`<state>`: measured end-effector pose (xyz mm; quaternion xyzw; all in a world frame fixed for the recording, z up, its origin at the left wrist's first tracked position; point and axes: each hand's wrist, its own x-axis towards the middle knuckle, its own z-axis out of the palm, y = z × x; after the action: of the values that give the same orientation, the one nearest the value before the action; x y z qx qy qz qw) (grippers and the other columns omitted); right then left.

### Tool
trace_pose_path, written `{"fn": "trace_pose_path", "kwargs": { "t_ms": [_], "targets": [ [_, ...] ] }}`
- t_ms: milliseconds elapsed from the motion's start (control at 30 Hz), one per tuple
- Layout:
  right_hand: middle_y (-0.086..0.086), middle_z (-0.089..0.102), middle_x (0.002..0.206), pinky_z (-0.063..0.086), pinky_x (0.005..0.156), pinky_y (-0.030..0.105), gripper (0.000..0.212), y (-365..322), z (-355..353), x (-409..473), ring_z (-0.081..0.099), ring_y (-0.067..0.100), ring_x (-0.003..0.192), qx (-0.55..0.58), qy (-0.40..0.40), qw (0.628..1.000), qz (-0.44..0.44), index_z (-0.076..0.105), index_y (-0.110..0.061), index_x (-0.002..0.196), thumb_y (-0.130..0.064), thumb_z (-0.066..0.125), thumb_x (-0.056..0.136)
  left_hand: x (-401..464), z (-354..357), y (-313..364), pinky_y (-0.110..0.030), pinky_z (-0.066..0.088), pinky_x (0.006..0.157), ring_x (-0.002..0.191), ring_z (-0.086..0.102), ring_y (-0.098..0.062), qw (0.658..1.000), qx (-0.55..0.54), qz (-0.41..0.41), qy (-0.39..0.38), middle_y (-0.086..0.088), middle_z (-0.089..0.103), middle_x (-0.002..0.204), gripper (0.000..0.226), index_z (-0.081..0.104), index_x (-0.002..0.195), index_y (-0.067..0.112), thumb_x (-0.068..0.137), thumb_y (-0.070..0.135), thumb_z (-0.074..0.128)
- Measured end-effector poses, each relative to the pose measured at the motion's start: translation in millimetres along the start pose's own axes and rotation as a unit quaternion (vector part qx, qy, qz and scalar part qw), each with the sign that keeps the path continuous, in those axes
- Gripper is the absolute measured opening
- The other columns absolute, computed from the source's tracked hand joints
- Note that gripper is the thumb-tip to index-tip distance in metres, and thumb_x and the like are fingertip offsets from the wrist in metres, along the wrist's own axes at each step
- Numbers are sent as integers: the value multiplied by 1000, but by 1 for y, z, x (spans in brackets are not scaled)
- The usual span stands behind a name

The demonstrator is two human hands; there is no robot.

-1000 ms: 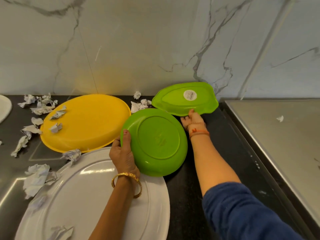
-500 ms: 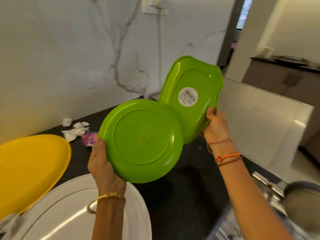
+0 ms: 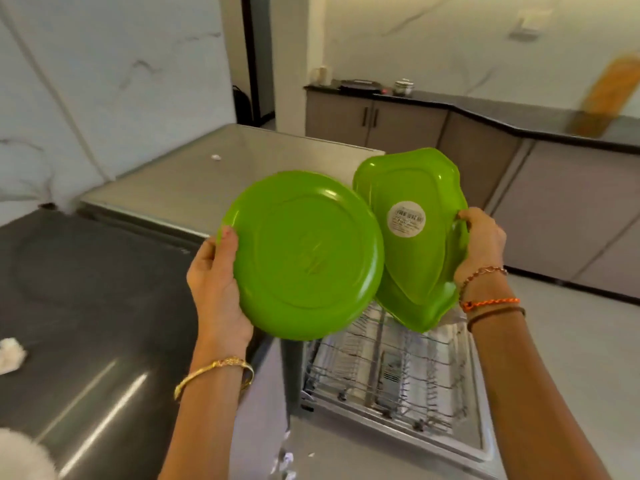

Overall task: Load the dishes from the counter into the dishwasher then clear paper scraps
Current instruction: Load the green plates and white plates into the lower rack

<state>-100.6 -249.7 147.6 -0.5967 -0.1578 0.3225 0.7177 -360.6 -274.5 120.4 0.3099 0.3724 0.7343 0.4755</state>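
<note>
My left hand [image 3: 216, 282] grips the left rim of a round green plate [image 3: 304, 254], held up with its underside toward me. My right hand [image 3: 479, 247] grips the right edge of a wavy-edged green dish [image 3: 412, 258] that carries a white round sticker. The round plate overlaps the dish's left side. Both hang in the air above the open dishwasher, whose wire rack [image 3: 391, 372] is pulled out below them. A crumpled paper scrap [image 3: 10, 353] lies on the black counter [image 3: 86, 306] at the far left.
A steel top [image 3: 214, 178] beyond the counter holds one small paper scrap [image 3: 216, 157]. The white plate's edge [image 3: 20, 455] shows at the bottom left. Small scraps [image 3: 285, 460] lie on the floor by the dishwasher door. Grey cabinets [image 3: 485, 147] run along the far wall.
Both hands lifted the green plates off the counter and carried them right. The view swung from the counter to the open dishwasher; the yellow plate has left view.
</note>
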Motion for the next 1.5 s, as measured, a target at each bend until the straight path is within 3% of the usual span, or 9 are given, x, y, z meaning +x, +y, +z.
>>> {"fn": "trace_pose_path", "kwargs": {
  "t_ms": [267, 567, 667, 800, 967, 1100, 1233, 1367, 1500],
  "targets": [
    [-5, 42, 54, 30, 51, 21, 30, -16, -141, 110, 34, 10, 56, -130, 68, 987, -61, 46, -19, 57, -9, 53, 85, -36, 142, -111, -14, 41, 52, 52, 47, 2, 976, 162, 11, -148, 12, 54, 53, 23, 51, 66, 19, 84, 14, 63],
    [5, 46, 64, 27, 52, 27, 19, 38, -190, 211, 41, 19, 75, -327, 58, 939, -89, 64, 1, 93, -10, 48, 91, -39, 198, -224, -16, 36, 47, 53, 50, -5, 837, 408, 48, -361, 4, 54, 63, 29, 54, 81, 23, 78, 51, 54],
    [8, 47, 65, 21, 52, 32, 21, 63, -194, 241, 43, 20, 73, -374, 43, 922, -92, 61, 4, 89, -11, 47, 93, -23, 207, -264, -33, 44, 51, 58, 58, -19, 795, 458, 33, -397, -4, 61, 68, 43, 55, 87, 23, 72, 62, 44],
    [0, 41, 57, 23, 46, 18, 17, 97, -192, 290, 42, 19, 69, -422, 21, 902, -94, 59, -3, 82, -6, 47, 93, 10, 220, -330, -35, 46, 60, 69, 61, -22, 744, 506, -10, -437, 0, 64, 77, 31, 56, 91, 26, 78, 53, 57],
    [4, 50, 65, 19, 52, 32, 19, 142, -185, 347, 46, 20, 69, -467, 7, 879, -97, 63, -2, 89, -14, 48, 91, 44, 235, -416, -27, 41, 60, 69, 56, -15, 702, 532, -48, -471, 7, 59, 77, 13, 59, 93, 21, 85, 29, 63],
    [15, 65, 84, 22, 54, 24, 21, 180, -194, 371, 50, 19, 73, -476, 6, 875, -91, 65, -4, 103, -10, 49, 91, 57, 238, -476, -32, 36, 76, 75, 57, -16, 671, 578, -61, -461, 11, 57, 74, 24, 63, 91, 22, 81, 43, 62],
    [7, 61, 80, 29, 52, 12, 28, 233, -203, 399, 50, 18, 72, -465, 8, 881, -86, 65, 0, 104, -14, 47, 87, 65, 223, -546, -26, 42, 69, 73, 55, -16, 713, 501, -172, -460, 13, 54, 70, 28, 53, 75, 34, 64, 59, 49],
    [-1, 57, 79, 33, 55, 7, 33, 279, -213, 412, 51, 14, 70, -454, 11, 887, -84, 66, 0, 102, -16, 45, 83, 60, 211, -600, -4, 37, 59, 70, 50, 1, 728, 471, -218, -449, 16, 54, 74, 18, 57, 84, 24, 74, 36, 66],
    [-1, 56, 75, 35, 59, 3, 27, 299, -229, 415, 47, 1, 68, -456, -4, 884, -101, 66, 0, 102, -10, 47, 84, 58, 210, -636, -22, 46, 75, 81, 54, -12, 718, 470, -253, -447, 9, 57, 81, 17, 62, 97, 14, 82, 20, 66]
  ]
}}
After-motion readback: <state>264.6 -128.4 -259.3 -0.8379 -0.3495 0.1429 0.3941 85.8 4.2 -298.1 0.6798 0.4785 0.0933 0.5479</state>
